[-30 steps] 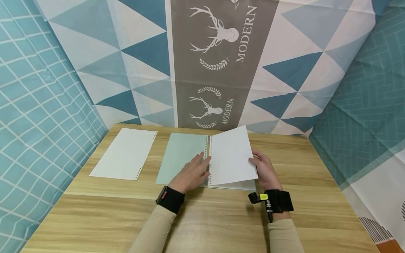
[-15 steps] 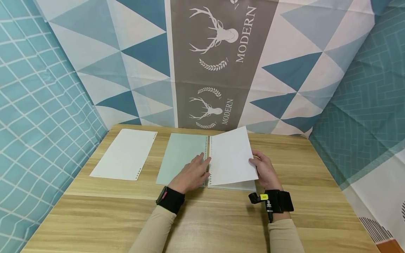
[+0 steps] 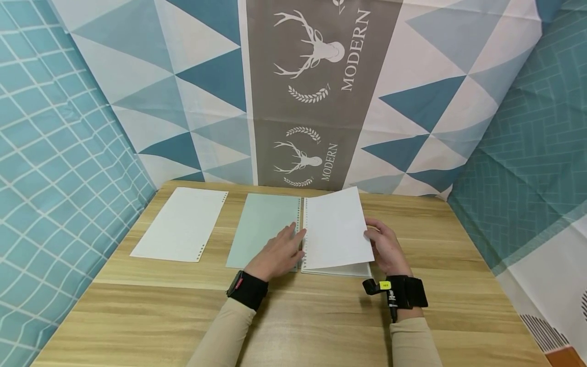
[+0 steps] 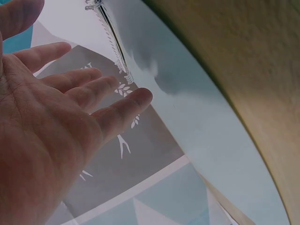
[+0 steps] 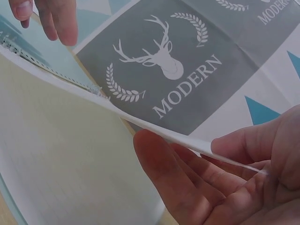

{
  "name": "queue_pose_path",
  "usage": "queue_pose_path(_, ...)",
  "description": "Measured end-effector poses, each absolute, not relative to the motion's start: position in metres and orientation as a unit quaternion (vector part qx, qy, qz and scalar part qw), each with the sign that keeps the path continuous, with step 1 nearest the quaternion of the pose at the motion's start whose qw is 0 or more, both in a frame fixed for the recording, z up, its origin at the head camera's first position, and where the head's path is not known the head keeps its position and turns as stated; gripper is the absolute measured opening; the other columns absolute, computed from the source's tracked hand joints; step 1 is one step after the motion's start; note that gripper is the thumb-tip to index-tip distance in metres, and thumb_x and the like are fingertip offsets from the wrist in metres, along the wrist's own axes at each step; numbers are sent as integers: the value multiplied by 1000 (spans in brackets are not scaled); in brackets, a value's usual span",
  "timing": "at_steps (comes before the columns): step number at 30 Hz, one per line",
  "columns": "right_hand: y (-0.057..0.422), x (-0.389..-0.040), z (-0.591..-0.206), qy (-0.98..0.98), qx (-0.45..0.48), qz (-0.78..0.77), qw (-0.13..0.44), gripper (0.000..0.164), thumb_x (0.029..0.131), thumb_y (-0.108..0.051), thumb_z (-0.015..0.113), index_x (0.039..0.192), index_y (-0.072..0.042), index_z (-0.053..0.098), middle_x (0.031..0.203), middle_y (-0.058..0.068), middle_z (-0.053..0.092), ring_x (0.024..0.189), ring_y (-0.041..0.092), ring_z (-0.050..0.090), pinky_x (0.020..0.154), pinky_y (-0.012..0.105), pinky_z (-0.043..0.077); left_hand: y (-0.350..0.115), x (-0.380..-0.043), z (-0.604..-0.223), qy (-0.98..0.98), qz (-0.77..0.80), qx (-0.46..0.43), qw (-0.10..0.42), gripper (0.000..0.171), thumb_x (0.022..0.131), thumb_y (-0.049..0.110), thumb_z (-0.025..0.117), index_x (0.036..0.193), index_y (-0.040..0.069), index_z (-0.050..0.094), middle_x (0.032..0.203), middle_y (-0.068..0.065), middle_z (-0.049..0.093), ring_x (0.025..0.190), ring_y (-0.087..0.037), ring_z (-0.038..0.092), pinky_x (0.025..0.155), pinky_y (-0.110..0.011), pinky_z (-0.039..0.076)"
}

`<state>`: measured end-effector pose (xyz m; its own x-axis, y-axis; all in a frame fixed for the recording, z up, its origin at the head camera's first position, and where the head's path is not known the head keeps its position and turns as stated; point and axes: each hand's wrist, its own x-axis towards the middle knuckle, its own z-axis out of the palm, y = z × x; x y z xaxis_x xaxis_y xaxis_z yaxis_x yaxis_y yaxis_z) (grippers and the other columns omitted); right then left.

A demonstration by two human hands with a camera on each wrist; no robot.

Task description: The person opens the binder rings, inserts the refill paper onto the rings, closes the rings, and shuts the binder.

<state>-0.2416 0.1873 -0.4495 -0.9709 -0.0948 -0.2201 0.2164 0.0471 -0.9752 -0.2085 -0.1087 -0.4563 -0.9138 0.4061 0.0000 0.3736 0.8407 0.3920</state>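
A person's right hand [image 3: 387, 248] pinches lifted pages [image 3: 337, 229] of an open notebook [image 3: 263, 224] by their outer edge. The left hand [image 3: 275, 254], fingers extended, hovers by the binding. A loose sheet [image 3: 181, 224] lies beyond it, leftward. The pages' top corner sits slightly lower than a second earlier.

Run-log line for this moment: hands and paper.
left hand: over pale green notebook cover | right hand: pinches raised white notebook paper | loose punched sheet: flat on wooden table
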Motion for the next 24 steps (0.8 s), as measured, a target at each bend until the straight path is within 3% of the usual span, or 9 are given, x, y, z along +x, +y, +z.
queue_pose_path(24,199,-243,-466,725,56,-674,131,48,104,-11,48,151,-5,39,102,1,70,74,11,64,69,30,55,-109,-208,-459,959,191,203,47,58,105,31,55,157,11,38,166,-23,26,152,-42,31,115,-61,39)
